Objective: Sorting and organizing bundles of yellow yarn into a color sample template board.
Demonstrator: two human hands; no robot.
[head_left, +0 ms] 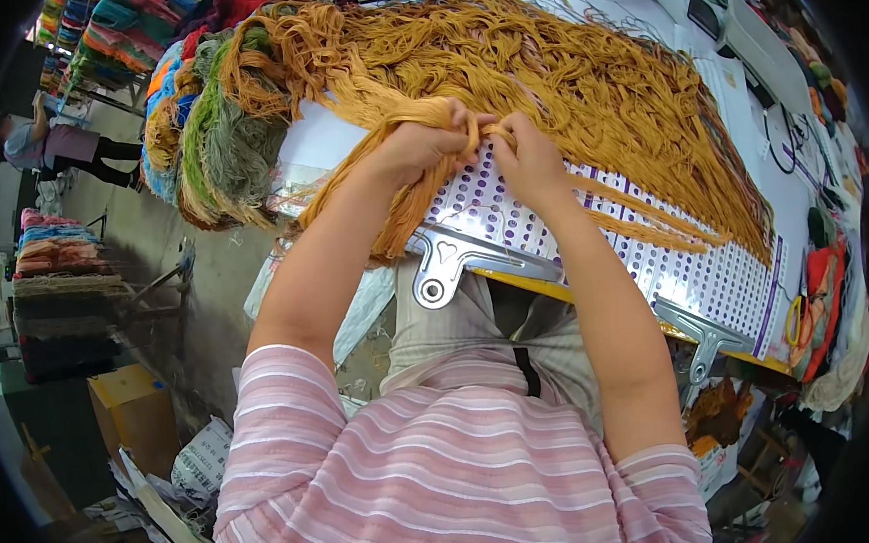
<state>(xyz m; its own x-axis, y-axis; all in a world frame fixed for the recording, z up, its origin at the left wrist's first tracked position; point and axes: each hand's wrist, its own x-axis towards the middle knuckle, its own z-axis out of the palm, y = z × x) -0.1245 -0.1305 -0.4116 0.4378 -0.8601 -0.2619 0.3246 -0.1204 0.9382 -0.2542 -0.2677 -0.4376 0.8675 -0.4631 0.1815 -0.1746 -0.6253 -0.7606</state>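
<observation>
My left hand (418, 146) is closed around a thick hank of golden-orange yarn (374, 142) that drapes over the wrist and hangs toward the table edge. Close beside it, my right hand (529, 158) pinches a strand of the same yarn between thumb and fingers. The two hands almost meet above a white sheet with rows of purple dots (670, 274). A broad heap of mustard-coloured yarn (542, 69) covers the table just beyond them. Some loose strands (648, 221) trail rightward across the dotted sheet from beneath my right forearm.
Two metal bulldog clips, one left (441, 261) and one right (703, 336), grip the table's near edge. Multicoloured hanks (221, 135) hang at the table's left end. Yellow-handled scissors (796, 321) lie far right. Cardboard box (132, 415) and yarn racks (67, 291) stand left; another person (64, 143) is beyond.
</observation>
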